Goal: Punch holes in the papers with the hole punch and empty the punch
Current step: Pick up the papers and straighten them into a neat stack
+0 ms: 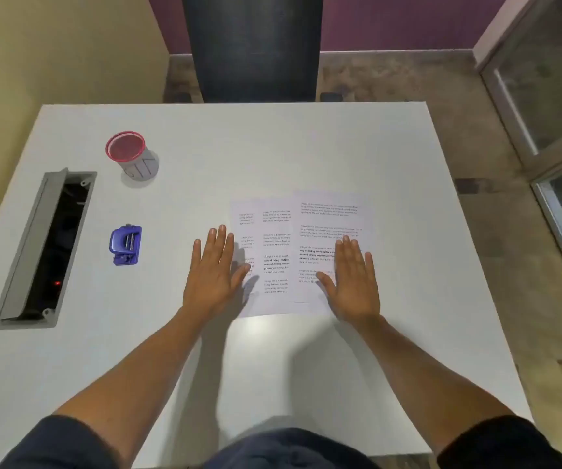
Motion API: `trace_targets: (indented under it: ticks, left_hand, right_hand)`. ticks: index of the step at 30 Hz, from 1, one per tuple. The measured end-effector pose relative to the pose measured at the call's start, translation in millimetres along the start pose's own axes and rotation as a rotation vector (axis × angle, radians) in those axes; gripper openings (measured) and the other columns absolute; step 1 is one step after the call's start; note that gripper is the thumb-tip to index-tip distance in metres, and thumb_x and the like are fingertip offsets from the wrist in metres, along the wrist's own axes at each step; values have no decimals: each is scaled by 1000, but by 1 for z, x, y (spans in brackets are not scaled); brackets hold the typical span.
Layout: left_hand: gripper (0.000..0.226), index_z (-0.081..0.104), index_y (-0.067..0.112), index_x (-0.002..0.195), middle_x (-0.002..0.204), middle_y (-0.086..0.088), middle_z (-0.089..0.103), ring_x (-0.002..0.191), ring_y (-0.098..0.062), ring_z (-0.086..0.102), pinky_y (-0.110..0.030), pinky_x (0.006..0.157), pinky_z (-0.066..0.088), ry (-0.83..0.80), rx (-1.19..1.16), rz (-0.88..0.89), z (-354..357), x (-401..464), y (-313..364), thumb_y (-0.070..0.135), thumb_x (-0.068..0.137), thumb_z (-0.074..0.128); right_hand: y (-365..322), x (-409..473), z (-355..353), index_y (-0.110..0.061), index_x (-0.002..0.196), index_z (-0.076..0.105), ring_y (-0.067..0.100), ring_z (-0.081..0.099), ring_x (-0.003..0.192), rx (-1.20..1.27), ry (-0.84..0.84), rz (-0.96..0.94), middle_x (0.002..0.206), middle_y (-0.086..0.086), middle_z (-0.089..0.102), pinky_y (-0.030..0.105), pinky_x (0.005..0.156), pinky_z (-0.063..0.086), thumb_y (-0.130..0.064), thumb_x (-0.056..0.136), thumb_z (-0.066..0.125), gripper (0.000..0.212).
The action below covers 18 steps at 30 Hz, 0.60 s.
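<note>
Overlapping printed papers (283, 231) lie flat on the white table (273, 147), right of centre. My left hand (213, 269) rests palm down at the papers' left edge, fingers spread, thumb on the sheet. My right hand (352, 279) lies flat on the rightmost sheet, holding nothing. A blue hole punch (125, 244) sits on the table well to the left of my left hand, untouched. A small cup with a red rim (130, 155) stands further back on the left.
An open grey cable box (44, 248) is sunk into the table along the left edge, with a red light inside. A dark chair back (252, 45) stands beyond the far edge. Glass panels (550, 113) line the right side.
</note>
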<state>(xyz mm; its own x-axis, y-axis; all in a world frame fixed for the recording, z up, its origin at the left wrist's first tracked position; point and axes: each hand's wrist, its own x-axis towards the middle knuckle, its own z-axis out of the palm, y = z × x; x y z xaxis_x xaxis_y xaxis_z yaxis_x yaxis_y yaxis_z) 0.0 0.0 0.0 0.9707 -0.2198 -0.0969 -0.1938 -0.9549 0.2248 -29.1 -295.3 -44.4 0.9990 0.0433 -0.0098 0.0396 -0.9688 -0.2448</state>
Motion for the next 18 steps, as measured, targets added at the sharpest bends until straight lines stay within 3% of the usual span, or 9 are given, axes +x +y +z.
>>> trace_targets:
  ticks: [6, 9, 12, 15, 18]
  left_hand:
    - [81, 14, 7, 154, 164, -11, 4, 151, -23, -4, -44, 121, -2, -112, -55, -86, 37, -30, 7, 61, 95, 18]
    - [80, 14, 5, 153, 163, -15, 6, 151, -29, 1, -47, 121, 8, -184, -175, -197, 47, -37, 14, 59, 96, 28]
    - [81, 26, 0, 148, 156, -26, 22, 145, -37, 19, -48, 115, 24, -203, -247, -337, 51, -39, 23, 57, 93, 38]
    - [73, 40, 0, 131, 130, -20, 47, 124, -40, 41, -50, 97, 42, -158, -303, -484, 51, -33, 34, 55, 86, 55]
    - [78, 38, 1, 131, 127, -18, 46, 123, -39, 38, -50, 94, 45, -132, -430, -633, 49, -21, 42, 51, 80, 68]
  right_hand:
    - [3, -38, 25, -2, 148, 33, 28, 29, 145, -9, -36, -3, 155, 15, 34, 52, 118, 23, -54, 98, 35, 72]
    - [7, -44, 33, -6, 150, 27, 27, 26, 147, -56, -175, 24, 158, 12, 30, 51, 117, 21, -59, 97, 28, 75]
    - [8, -51, 39, -9, 153, 21, 24, 19, 149, -85, -268, 41, 161, 9, 23, 50, 119, 16, -61, 96, 21, 77]
    - [8, -54, 44, -10, 153, 19, 23, 15, 150, -100, -286, 44, 162, 7, 20, 50, 120, 11, -62, 95, 14, 78]
    - [8, -53, 46, -10, 153, 18, 24, 13, 150, -102, -287, 50, 162, 6, 19, 51, 120, 9, -61, 95, 14, 77]
